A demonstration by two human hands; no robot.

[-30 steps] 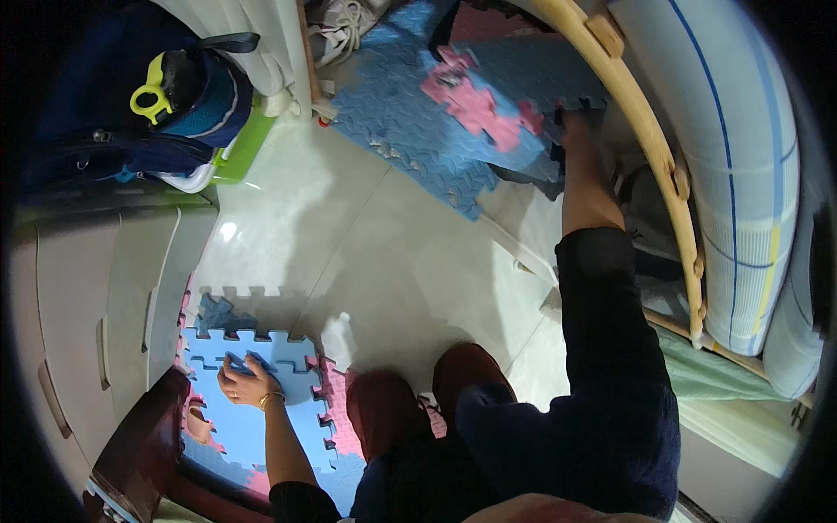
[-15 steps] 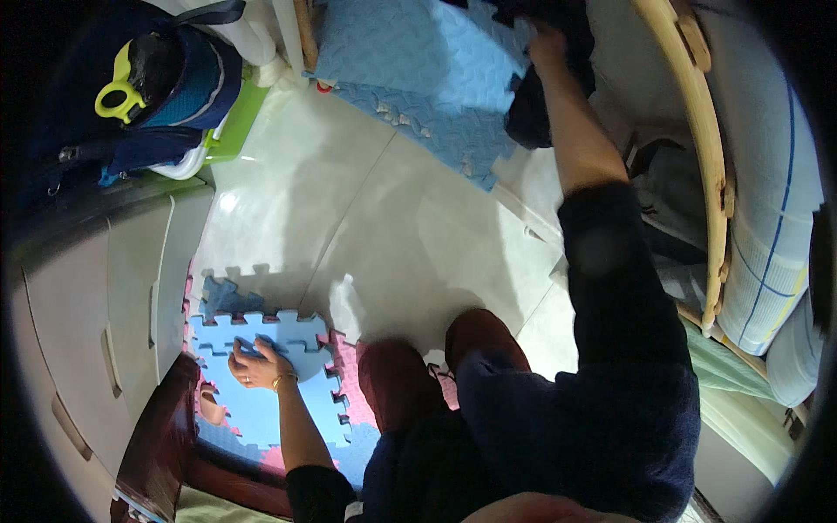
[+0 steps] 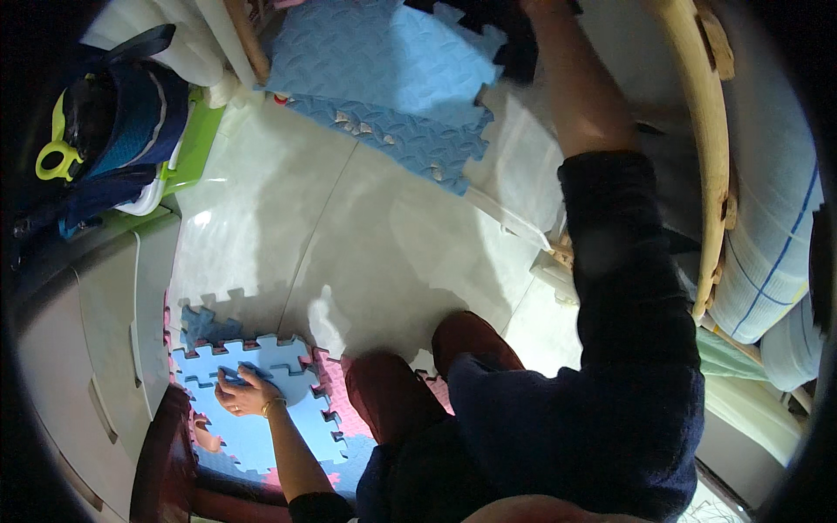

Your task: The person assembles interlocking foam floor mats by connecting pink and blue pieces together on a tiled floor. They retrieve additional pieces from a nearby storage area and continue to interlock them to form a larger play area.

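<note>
Item: left hand (image 3: 247, 394), fingers spread flat on blue foam tile (image 3: 261, 397). Right hand (image 3: 542, 7) at stacked tiles (image 3: 384, 78); fingers' state cannot be told. Risk: overreaching may loosen the interlocked edges.

Matt, embossed foam mats (image 3: 384, 70), glossy smooth floor tiles (image 3: 288, 227), bare wooden rail (image 3: 702, 131).

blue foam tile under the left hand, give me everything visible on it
The blue foam tile is a light-blue, roughly square puzzle mat piece with interlocking toothed edges, soft and matte-looking. It lies flat on the floor at lower left, on top of other blue and pink tiles. The left hand rests palm-down on its middle, fingers spread. A pale cabinet stands beside it.
</note>
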